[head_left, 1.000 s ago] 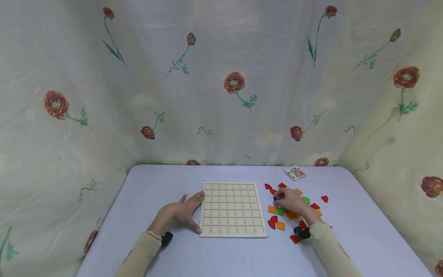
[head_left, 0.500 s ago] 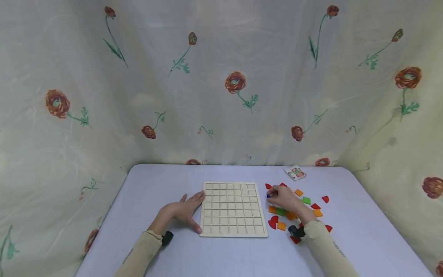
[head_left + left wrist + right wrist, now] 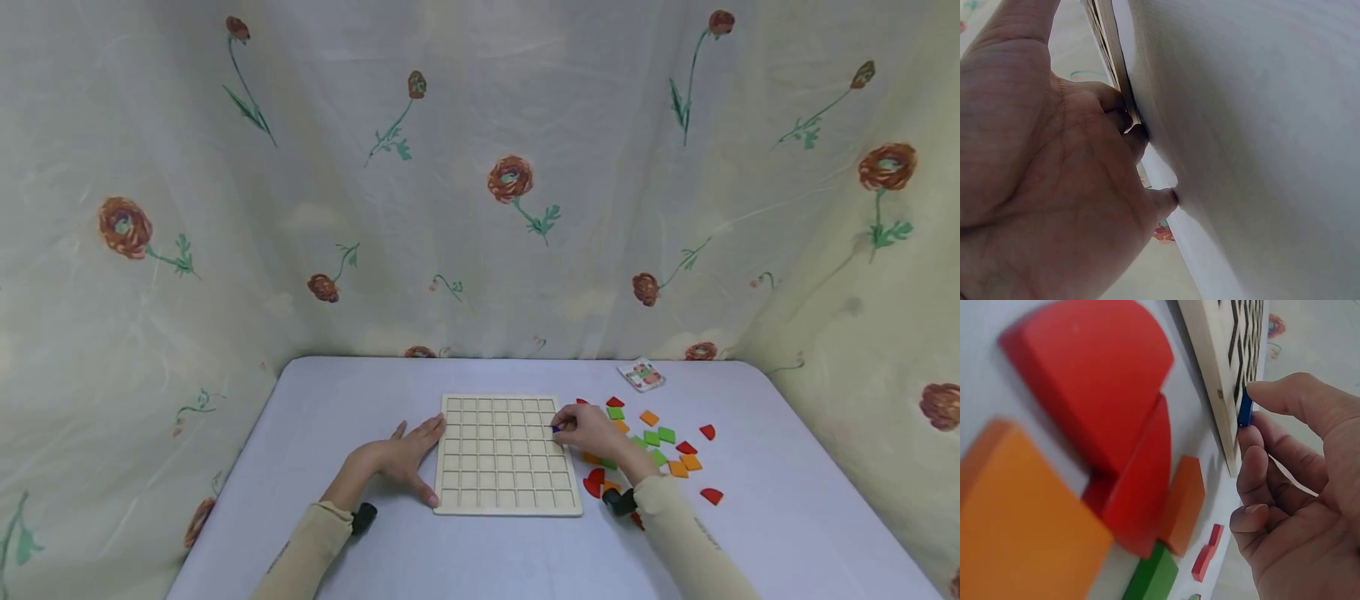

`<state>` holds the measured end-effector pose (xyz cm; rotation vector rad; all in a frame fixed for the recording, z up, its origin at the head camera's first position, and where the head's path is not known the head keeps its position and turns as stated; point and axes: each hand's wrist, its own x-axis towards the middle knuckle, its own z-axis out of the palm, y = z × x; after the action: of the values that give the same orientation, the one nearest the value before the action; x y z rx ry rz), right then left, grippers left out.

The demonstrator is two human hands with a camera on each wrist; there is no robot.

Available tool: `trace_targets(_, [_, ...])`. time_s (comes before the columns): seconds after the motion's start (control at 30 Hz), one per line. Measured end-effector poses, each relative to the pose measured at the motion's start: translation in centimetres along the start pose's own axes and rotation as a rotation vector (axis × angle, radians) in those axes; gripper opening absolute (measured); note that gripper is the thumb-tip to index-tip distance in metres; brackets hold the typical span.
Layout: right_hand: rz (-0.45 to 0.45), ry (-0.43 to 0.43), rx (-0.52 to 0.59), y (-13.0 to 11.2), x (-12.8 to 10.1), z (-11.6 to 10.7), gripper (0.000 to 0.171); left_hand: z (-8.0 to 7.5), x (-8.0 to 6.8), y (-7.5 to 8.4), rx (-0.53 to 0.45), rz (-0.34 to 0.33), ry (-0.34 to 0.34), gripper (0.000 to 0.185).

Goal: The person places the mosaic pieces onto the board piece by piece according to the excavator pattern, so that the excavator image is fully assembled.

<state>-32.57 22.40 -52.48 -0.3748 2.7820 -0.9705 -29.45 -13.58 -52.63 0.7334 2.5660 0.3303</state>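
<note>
A pale wooden grid board (image 3: 506, 457) lies in the middle of the table, its square cells bare. My left hand (image 3: 405, 458) rests along its left edge with fingers spread, thumb near the front corner; in the left wrist view the palm (image 3: 1054, 169) faces the camera and fingertips touch the board's side. My right hand (image 3: 592, 429) is over the board's right edge and pinches a small blue tile (image 3: 1245, 407) between thumb and fingers. In the right wrist view that tile stands on edge right at the grid, the other fingers curled beneath.
Right of the board lie loose tiles: red quarter-round pieces (image 3: 707, 432), orange squares (image 3: 649, 417) and green squares (image 3: 666, 434). A printed card packet (image 3: 642, 374) lies at the back right of the white table (image 3: 360, 383). A flowered curtain (image 3: 420, 208) hangs behind.
My right hand has moved left from the loose tiles to the board's right edge, carrying the blue tile. Green and orange tiles it covered now show. The left hand stays in place.
</note>
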Motion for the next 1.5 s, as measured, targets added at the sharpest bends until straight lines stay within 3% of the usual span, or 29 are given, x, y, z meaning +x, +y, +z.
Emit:
trace_targets(0.7, [-0.021,-0.024,-0.036,-0.3,0.7,0.3,0.015,0.0,-0.1,0.1,-0.012,-0.005,0.006,0.131])
trace_targets(1.0, [0.017,-0.031,-0.011,-0.5,0.6,0.2,0.019,0.0,-0.1,0.1,-0.01,0.005,0.007,0.13])
trace_targets(1.2, [0.035,0.024,0.031,0.4,0.2,-0.2,0.024,0.2,-0.1,0.2,0.0,0.006,0.008,0.13])
trace_targets(1.5, [0.105,0.142,0.079,2.6,-1.5,-3.6,0.023,-0.1,-0.4,0.3,-0.005,0.01,0.008,0.129])
